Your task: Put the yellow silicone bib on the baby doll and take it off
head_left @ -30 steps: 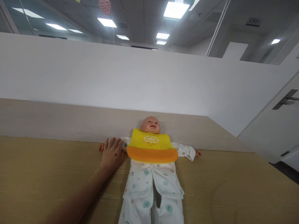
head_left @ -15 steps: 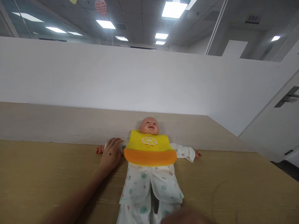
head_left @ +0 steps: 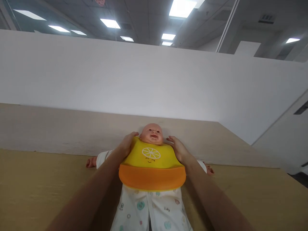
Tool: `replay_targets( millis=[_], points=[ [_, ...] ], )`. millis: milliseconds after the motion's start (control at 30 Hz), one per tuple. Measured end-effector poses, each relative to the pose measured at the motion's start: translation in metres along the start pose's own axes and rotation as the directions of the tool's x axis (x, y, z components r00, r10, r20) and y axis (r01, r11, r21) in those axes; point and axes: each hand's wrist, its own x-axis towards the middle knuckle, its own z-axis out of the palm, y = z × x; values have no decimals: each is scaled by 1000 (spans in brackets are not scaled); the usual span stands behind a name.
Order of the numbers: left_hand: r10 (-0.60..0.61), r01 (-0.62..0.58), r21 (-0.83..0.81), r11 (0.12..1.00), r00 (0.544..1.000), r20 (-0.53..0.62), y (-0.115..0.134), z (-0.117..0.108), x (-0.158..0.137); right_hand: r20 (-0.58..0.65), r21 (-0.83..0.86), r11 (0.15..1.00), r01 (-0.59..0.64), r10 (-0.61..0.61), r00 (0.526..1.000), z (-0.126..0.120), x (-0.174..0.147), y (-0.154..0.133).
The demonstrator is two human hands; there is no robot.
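A baby doll (head_left: 152, 133) lies on its back with its arms spread, dressed in white patterned clothes (head_left: 146, 208). On its chest lies a yellow bib (head_left: 150, 157) with a lemon slice and smiling face, and an orange catch pocket (head_left: 151, 178) below. My left hand (head_left: 127, 143) rests at the bib's upper left edge, fingers stretched toward the doll's neck. At the opposite upper edge is my right hand (head_left: 177, 147), its fingers extended beside the neck. Both hands touch the bib's sides; my thumbs and the back of the bib's neck are hidden.
The doll lies on a tan surface (head_left: 43, 183) that meets a pale raised strip (head_left: 60, 128) behind its head. Beyond stands a white wall (head_left: 144, 77) with glass above it. A door (head_left: 284, 138) is at the right.
My left hand has moved from the doll's arm up to the bib's side by the neck. My right hand has come up from the bottom edge to the other side. The view is closer.
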Motion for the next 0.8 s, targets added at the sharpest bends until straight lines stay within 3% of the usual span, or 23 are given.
replay_targets(
  millis=[100, 233, 433, 800],
  points=[
    [-126, 135, -74, 988, 985, 114, -1, -2, 3, 27, 43, 999, -13, 12, 1000, 5, 8, 6],
    [-88, 100, -142, 985, 992, 90, 2, -3, -2, 33, 92, 992, 84, -87, 996, 7, 7, 9],
    [-36, 38, -228, 973, 999, 16, 2, 7, -29, -14, 119, 970, 214, -214, 977, 12, -21, 13],
    [4, 41, -294, 955, 989, 149, -30, 5, -100, 54, 279, 942, 186, -209, 976, -12, -80, 53]
  ],
)
